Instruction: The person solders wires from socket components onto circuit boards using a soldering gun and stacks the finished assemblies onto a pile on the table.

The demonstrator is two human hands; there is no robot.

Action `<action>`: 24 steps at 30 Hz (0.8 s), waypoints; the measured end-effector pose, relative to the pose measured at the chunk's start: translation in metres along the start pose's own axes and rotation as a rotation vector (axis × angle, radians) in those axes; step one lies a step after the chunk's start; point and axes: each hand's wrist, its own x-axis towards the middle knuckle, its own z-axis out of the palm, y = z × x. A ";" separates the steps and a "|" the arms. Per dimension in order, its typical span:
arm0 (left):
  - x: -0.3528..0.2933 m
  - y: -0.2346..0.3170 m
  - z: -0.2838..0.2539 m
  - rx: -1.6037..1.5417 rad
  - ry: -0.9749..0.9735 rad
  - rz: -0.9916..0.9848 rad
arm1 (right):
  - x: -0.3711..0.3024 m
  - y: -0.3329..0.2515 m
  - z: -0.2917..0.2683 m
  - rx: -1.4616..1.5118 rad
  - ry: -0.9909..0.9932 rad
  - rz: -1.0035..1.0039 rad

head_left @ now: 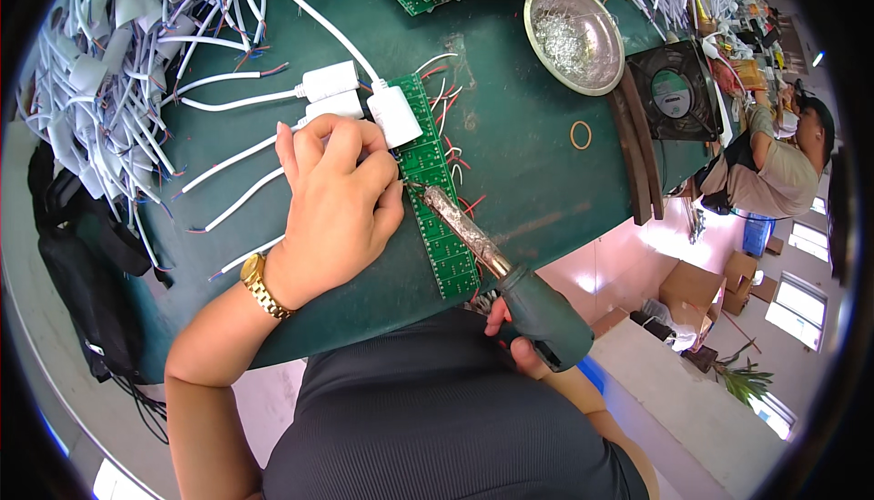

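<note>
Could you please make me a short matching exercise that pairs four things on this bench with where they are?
1. soldering iron
2. metal bowl
3. rubber band
4. watch

A. on the left wrist
B. loose on the green mat, below the bowl
C. in the right hand, tip on the green board
D. far edge of the bench, beside the fan

Pairs: 1-C, 2-D, 3-B, 4-A

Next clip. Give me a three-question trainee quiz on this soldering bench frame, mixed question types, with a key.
1. True or false: the right hand holds a soldering iron by its green handle.
2. Where does the left hand rest? A) in the metal bowl B) at the left edge of the long green circuit strip C) on the fan
3. What is on the left wrist?

Key: 1 true; 2 B; 3 a gold wristwatch.
</note>
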 end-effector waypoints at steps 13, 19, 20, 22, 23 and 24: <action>0.000 0.001 0.000 -0.003 0.009 0.009 | -0.008 0.010 0.010 0.363 0.332 0.109; 0.000 0.001 0.000 0.000 -0.005 0.011 | -0.008 0.012 0.012 0.436 0.427 -0.049; 0.000 0.001 0.000 -0.003 0.005 0.013 | -0.004 0.008 0.013 0.461 0.437 -0.103; 0.001 -0.001 0.002 -0.010 0.017 0.019 | 0.007 0.004 0.014 0.482 0.452 -0.159; 0.002 -0.002 0.002 -0.016 0.019 0.020 | 0.015 0.003 0.014 0.494 0.414 -0.157; 0.001 -0.002 0.001 -0.021 0.021 0.018 | 0.021 0.001 0.014 0.508 0.371 -0.155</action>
